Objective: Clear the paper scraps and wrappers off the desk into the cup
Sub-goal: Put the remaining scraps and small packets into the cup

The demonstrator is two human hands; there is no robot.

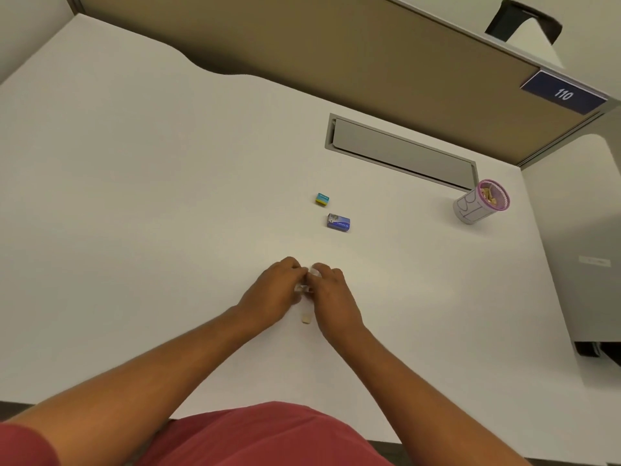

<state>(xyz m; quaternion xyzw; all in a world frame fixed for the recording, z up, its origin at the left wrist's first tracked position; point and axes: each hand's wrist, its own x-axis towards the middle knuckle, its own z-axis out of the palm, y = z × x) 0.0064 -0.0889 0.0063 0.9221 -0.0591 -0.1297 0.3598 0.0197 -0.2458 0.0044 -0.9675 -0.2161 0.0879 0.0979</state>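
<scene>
1. Wrapper [308,280], clear and crinkled, sits pinched between both hands on the white table [151,196], mostly hidden by fingers.
2. Left hand [274,292] has its grip clenched on the wrapper's left side; right hand [331,294] grasps the wrapper's right side.
3. Paper scrap [305,319], small and tan, lies on the table just nearer the person than the wrapper, between the wrists.
4. Cup [480,201], pink-rimmed and holding scraps, stands well apart from the wrapper, far to its right.
5. Blue box [338,222] and teal box [322,199] lie beyond the wrapper.
</scene>
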